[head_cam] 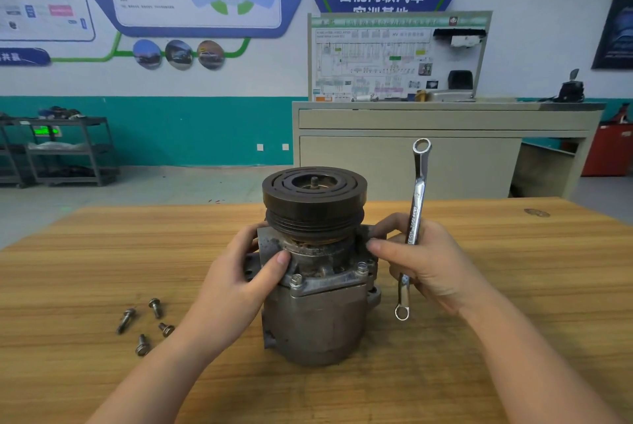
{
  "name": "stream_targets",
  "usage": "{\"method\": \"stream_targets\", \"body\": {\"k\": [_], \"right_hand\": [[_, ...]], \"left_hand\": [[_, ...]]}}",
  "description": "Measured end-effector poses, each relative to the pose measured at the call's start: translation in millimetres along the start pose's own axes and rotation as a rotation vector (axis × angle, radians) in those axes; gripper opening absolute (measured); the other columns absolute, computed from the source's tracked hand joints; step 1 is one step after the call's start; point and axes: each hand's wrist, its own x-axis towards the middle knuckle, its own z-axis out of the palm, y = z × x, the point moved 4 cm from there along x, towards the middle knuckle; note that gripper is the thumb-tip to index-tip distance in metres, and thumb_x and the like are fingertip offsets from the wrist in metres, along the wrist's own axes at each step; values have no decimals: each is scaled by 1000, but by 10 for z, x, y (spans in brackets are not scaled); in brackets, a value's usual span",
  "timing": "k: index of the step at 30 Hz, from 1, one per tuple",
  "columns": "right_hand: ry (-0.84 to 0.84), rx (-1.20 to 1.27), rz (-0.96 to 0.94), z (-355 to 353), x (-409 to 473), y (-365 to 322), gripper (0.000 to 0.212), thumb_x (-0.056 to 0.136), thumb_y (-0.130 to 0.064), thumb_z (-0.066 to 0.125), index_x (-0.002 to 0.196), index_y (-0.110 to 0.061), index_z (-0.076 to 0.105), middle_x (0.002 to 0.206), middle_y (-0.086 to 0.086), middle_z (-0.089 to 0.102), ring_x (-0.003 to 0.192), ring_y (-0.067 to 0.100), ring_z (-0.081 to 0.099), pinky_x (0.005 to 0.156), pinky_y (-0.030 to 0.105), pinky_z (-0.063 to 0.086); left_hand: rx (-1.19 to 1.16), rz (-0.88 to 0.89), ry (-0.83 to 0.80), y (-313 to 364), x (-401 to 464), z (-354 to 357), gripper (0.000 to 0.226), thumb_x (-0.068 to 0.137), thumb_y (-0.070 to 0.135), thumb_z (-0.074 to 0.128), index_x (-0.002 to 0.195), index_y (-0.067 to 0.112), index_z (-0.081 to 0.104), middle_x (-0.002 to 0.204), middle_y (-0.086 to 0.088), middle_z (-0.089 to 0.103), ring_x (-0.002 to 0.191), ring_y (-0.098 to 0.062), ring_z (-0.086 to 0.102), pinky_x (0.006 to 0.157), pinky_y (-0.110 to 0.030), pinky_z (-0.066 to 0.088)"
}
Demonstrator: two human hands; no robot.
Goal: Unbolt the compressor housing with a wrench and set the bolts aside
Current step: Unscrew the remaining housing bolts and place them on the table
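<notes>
Between the two hands, upright on the wooden table point(479, 286), stands the compressor point(317, 286) — grey metal housing below, dark grooved pulley point(314, 196) on top. The left hand point(239, 281) wraps the housing's left side, its thumb lying across the flange just below the pulley and its fingers curled round the far side. The right hand point(423, 262) is at the housing's right side; its forefinger and thumb reach toward the flange edge, while the remaining fingers clasp a double-ended ring wrench point(414, 228) near its middle. The wrench stands nearly upright, one ring end rising well above the hand and the other hanging below it, just over the table; neither ring sits on a bolt. Two bolts remain seated in the near edge of the flange — one point(296, 280) just beside the left thumb, one point(362, 267) just below the right forefinger. To the outer left of the left forearm, four loose bolts point(147, 324) lie in a small cluster on the table, apart from the compressor. Beyond the hands, past the table's far edge, stand a beige cabinet point(428, 149) bearing a wiring-diagram board point(394, 57), and a dark shelving cart point(68, 149) against the teal-banded wall.
</notes>
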Motion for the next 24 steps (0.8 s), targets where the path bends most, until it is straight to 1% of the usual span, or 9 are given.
{"method": "stream_targets", "body": {"k": [2, 4, 6, 8, 10, 13, 17, 21, 24], "right_hand": [[-18, 43, 5, -14, -8, 10, 11, 72, -17, 69, 80, -19, 75, 38, -8, 34, 35, 7, 28, 44, 22, 25], [-27, 45, 8, -6, -13, 11, 14, 72, -20, 70, 85, -19, 76, 38, -7, 34, 36, 8, 27, 45, 24, 23], [-5, 7, 12, 5, -5, 12, 13, 67, -25, 76, 79, -23, 73, 42, -7, 38, 39, 8, 28, 47, 25, 20], [10, -26, 19, 0, 9, 22, 13, 63, -27, 79, 73, -24, 71, 44, -7, 42, 39, 8, 31, 47, 26, 22], [-17, 6, 14, -4, 4, 25, 16, 63, -27, 76, 78, -22, 74, 41, -8, 38, 38, 8, 30, 46, 25, 24], [-28, 17, -2, -7, -2, 20, 27, 62, -35, 75, 86, -22, 74, 39, -8, 35, 38, 9, 28, 47, 25, 23], [9, -52, 1, -18, 10, 30, 25, 58, -39, 79, 77, -25, 71, 43, -10, 41, 40, 8, 31, 49, 27, 24], [-43, -16, -8, -7, -18, 4, 30, 64, -36, 73, 90, -23, 74, 40, -7, 36, 39, 9, 31, 47, 24, 26], [-21, -55, 28, 6, -16, 4, 25, 59, -38, 81, 79, -26, 71, 44, -6, 41, 42, 10, 32, 47, 24, 26]], "left_hand": [[-1, 3, 2, 8, -1, -2, 31, 80, 43, 59, 111, 39, 56, 105, 28, 68, 102, 6, 62, 74, -7, 48], [2, 3, 1, 8, -3, -1, 31, 80, 43, 59, 111, 40, 56, 106, 28, 68, 102, 6, 62, 75, -6, 48], [12, 5, 0, 14, -7, 1, 31, 81, 44, 59, 112, 41, 56, 107, 28, 67, 104, 6, 62, 76, -7, 48], [16, 9, 1, 20, -7, 3, 32, 80, 45, 59, 112, 42, 56, 107, 29, 67, 104, 6, 62, 76, -7, 48], [9, 14, 0, 24, -5, 3, 32, 80, 45, 59, 112, 41, 56, 107, 28, 67, 103, 6, 62, 75, -7, 48], [-2, 25, 4, 26, -3, 6, 33, 81, 42, 59, 113, 37, 57, 107, 24, 69, 102, 3, 64, 76, -9, 49], [-4, 28, 11, 34, -7, 7, 33, 81, 43, 59, 113, 39, 56, 107, 25, 68, 101, 4, 64, 76, -9, 49], [-10, 23, 8, 44, -14, 5, 32, 81, 44, 59, 112, 42, 56, 107, 27, 68, 101, 4, 64, 76, -9, 50], [-26, 31, 13, 46, -13, 8, 30, 81, 43, 59, 111, 43, 57, 107, 26, 68, 100, 5, 65, 74, -9, 50]]}}
